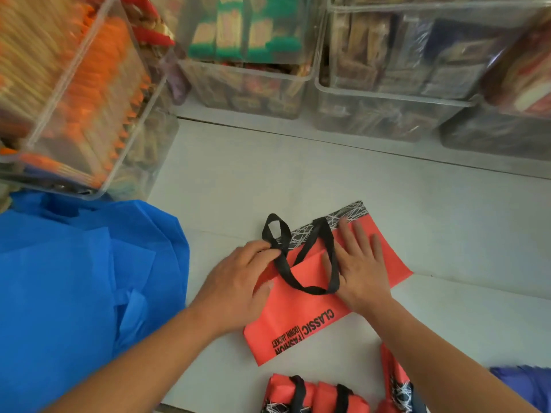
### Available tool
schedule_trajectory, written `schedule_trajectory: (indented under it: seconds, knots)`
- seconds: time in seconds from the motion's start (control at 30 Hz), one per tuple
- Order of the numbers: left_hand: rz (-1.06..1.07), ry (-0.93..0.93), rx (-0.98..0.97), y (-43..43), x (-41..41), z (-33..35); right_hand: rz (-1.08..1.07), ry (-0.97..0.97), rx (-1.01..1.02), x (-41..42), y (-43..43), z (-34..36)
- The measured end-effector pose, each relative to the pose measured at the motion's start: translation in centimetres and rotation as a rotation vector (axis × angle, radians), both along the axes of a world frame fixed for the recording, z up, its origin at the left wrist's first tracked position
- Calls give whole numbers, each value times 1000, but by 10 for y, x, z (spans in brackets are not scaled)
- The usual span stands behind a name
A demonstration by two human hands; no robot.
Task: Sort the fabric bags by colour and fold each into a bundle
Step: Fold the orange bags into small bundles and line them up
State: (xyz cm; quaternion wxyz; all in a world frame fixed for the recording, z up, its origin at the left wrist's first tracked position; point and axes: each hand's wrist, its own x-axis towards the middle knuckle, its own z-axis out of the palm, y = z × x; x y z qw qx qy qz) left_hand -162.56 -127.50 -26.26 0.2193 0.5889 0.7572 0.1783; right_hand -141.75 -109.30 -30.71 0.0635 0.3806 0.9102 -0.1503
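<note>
The bag point(298, 320) lay on the bench point(298, 174), partly folded. The left hand point(238, 281) held a strap point(313, 291) in a pinch grip; the right hand point(360, 263) pressed flat, grip wide. Tucking straps inward before folding would likely keep the bundle tight.
</note>
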Motion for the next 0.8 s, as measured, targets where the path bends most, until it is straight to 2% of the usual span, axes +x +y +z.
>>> schedule_trajectory:
  seconds: [0.07,0.17,0.23,0.27,0.33,0.47,0.53,0.63,0.67,0.7,0.73,0.8]
  knots:
    - [-209,26,-45,25,-22,-4,3,8,7,-1,4,-2]
    - [-417,108,-110,67,-46,-15,20,-2,56,-2,6,-2]
    - [-480,139,-171,86,-62,-20,23,-15,82,-5,8,-5]
    - [-464,91,-193,91,-70,-20,18,-14,78,-7,10,-7]
    - [-325,-110,-195,100,-82,-18,-1,3,80,-12,13,-8]
    - [199,-552,-285,113,-100,-6,-16,-9,168,-24,26,-10]
    - [381,-679,-304,113,-105,-5,-37,-7,208,-35,35,-8]
    - [836,-832,-110,110,-116,-9,1,-29,261,-49,44,-10]
    - [945,-775,-29,108,-119,-10,14,4,264,-51,46,-13]
    - [967,-611,26,105,-120,-7,19,54,261,-52,48,-15]
    - [911,-404,81,100,-117,-3,12,107,250,-54,49,-18]
    - [642,-73,273,84,-94,11,-15,169,244,-61,50,-19]
